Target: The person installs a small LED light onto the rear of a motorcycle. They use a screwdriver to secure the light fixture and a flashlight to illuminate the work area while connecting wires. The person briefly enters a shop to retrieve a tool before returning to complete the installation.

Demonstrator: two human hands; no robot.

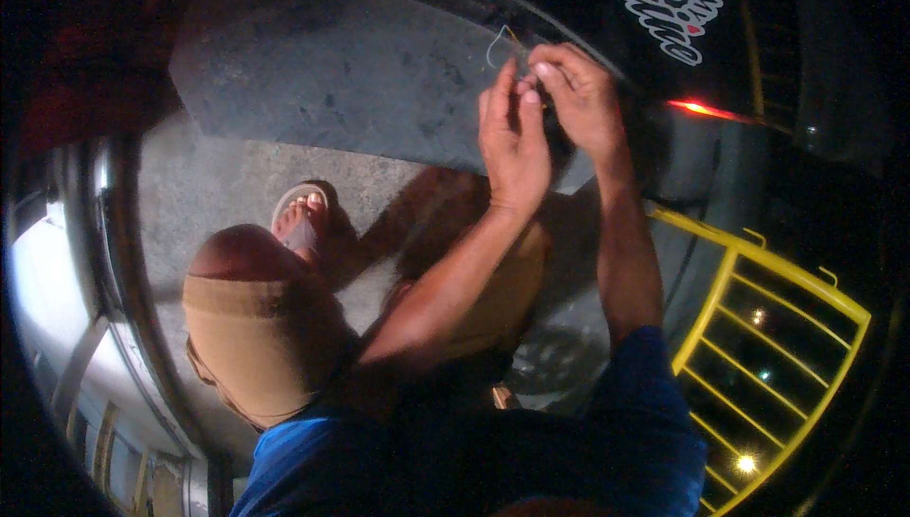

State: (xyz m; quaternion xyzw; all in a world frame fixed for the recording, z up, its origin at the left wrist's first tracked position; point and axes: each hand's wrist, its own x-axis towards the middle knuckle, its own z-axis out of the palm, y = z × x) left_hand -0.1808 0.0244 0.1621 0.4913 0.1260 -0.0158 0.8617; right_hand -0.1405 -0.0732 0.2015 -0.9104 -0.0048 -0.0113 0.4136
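My left hand (513,143) and my right hand (586,105) meet at the upper middle, over the edge of a dark flat panel (332,72). Between their fingertips is a thin wire (490,48), pale and bent into a loop, with a short yellowish stretch beside it. The right thumb and forefinger are pinched together on it. My left fingers are closed near the same spot, their tips partly overlapped by the right ones. Exactly where the wire ends lie is too small to make out.
Beyond my hands is a dark body with a printed sticker (654,0) and a glowing red light (701,109). A yellow barred metal frame (758,252) stands at the right. Below the panel lies concrete floor (218,171), with my sandalled foot (301,218) on it. A pale structure runs along the left.
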